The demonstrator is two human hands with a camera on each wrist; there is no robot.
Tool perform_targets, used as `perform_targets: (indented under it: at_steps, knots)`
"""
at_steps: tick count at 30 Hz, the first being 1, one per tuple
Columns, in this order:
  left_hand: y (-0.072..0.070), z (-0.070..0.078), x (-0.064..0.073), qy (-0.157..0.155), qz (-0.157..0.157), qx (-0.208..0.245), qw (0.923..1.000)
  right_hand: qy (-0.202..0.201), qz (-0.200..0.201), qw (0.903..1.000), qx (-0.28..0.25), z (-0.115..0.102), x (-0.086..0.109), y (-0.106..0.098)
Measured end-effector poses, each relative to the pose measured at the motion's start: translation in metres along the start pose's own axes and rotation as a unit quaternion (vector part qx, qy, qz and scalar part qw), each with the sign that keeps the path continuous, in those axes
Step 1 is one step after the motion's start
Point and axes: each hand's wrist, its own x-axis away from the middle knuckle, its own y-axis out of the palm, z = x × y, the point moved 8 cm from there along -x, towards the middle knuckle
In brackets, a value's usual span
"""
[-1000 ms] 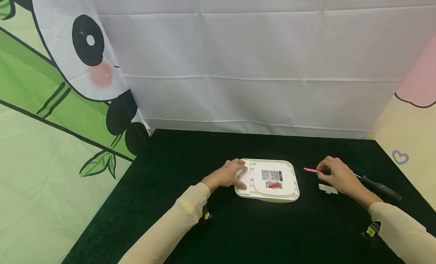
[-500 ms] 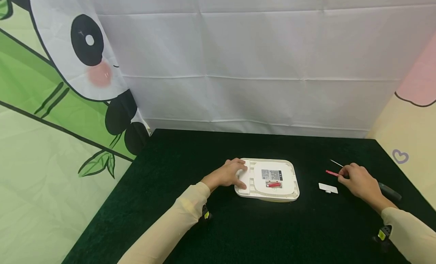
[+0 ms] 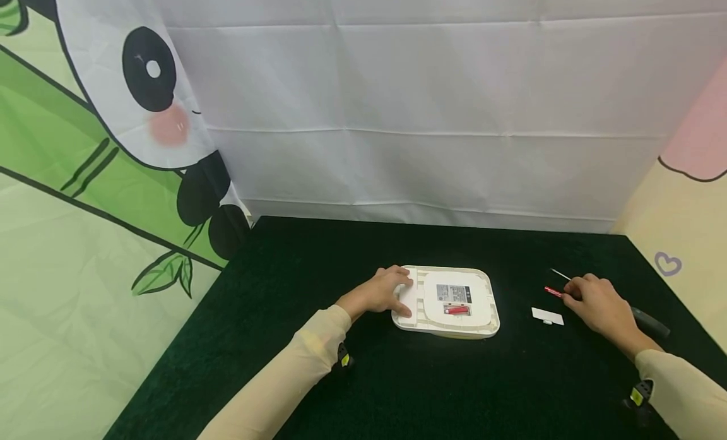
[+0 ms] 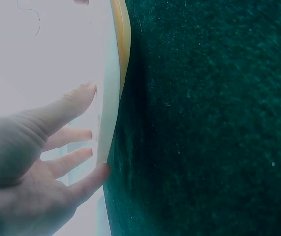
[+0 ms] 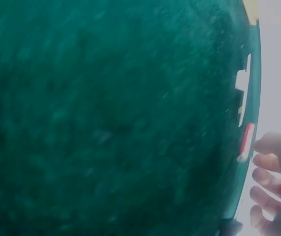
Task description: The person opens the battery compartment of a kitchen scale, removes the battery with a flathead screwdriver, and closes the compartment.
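A flat white device [image 3: 483, 301] with rounded corners lies underside up, a printed label and a small battery compartment showing. One red battery [image 3: 457, 310] sits in that compartment. My left hand [image 3: 380, 291] rests on the device's left end, thumb and fingers spread; the left wrist view shows the fingers [image 4: 88, 184] fairly straight at the edge. At the right, a second red battery [image 3: 553, 291] lies on the cloth beside the fingertips of my right hand [image 3: 599, 307]. In the right wrist view those fingers [image 5: 265, 177] are loosely bent, not closed around the battery [image 5: 247, 142].
A small white cover [image 3: 548, 316] lies between the device and my right hand. Partly hidden under that hand is a screwdriver with a dark handle [image 3: 650, 323]. Dark green cloth [image 3: 318, 257] covers the table, with a white curtain [image 3: 420, 175] behind.
My right hand has moved right with the battery, from above the white cover to beside the screwdriver, and its fingers have loosened from it. The left hand and the device have stayed put.
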Motion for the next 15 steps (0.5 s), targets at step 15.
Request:
perform_targets:
  at_steps: [15]
  knots:
    - [0.0, 0.0, 0.001, 0.0, 0.001, 0.009, 1.0, -0.105, -0.006, 0.9944, 0.009, -0.116, -0.024, 0.012]
